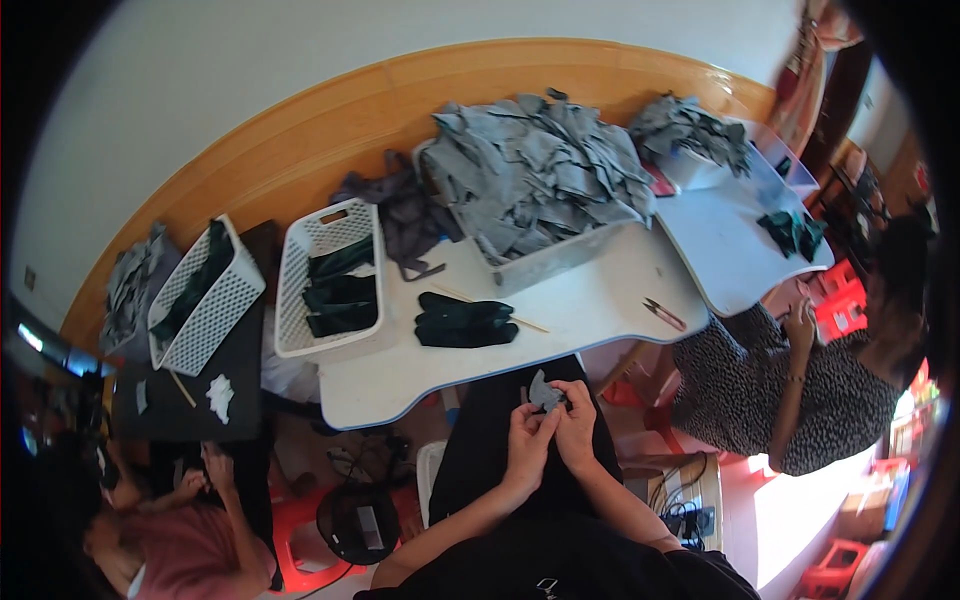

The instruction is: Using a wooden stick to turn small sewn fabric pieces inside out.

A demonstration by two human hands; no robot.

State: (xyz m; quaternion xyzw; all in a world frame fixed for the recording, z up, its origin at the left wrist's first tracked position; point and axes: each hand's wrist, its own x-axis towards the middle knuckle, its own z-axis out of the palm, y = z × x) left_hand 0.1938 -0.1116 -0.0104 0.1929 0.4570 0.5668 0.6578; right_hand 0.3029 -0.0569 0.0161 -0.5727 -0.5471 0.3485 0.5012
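A small grey fabric piece (545, 391) is pinched between my two hands, above my lap and just off the table's front edge. My left hand (528, 440) grips it from below left, fingers closed. From the right, my right hand (574, 420) holds its other side with bent fingers. Ahead on the white table (590, 318) lie dark green fabric pieces (465, 322), stacked over a thin wooden stick (532, 324). Thread snips with red handles (664, 314) rest near the front edge, right of the pile.
A large bin (560, 262) heaped with grey fabric pieces stands behind. White baskets (285, 330) holding dark green pieces are to the left. One co-worker (800, 380) sits at right, another (190, 540) at lower left. A red stool (300, 520) stands beside my left arm.
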